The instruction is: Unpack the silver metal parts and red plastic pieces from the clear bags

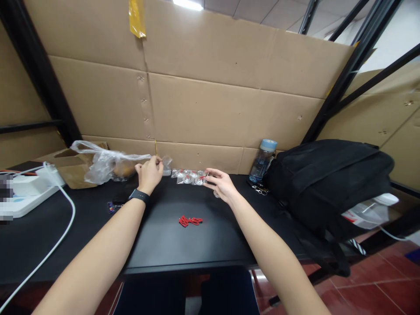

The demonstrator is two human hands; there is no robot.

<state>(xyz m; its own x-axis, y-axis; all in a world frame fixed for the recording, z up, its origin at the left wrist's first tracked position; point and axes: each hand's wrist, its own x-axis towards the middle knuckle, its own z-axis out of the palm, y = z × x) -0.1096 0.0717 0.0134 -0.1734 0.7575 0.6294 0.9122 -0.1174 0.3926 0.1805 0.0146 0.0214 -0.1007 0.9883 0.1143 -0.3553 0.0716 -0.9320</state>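
My left hand (151,174), with a dark watch (139,195) on its wrist, is raised at the back of the table. Its fingers are pinched together, and what they hold, if anything, is hidden. Just behind it a thin yellow stick (155,148) stands up, beside a small clear plastic item (166,165). My right hand (221,184) reaches to the right end of a row of small clear packets (187,178) with round pieces and bits of red inside. Its fingers are spread, their tips at the packets. A red bundled cord (190,221) lies on the tabletop nearer to me.
On the left are a white power strip (33,194) with a cable, an open cardboard box (70,168) and a clear plastic bag (106,164). A blue-lidded bottle (262,159) and black backpack (328,183) stand right. A cardboard wall (203,105) closes the back.
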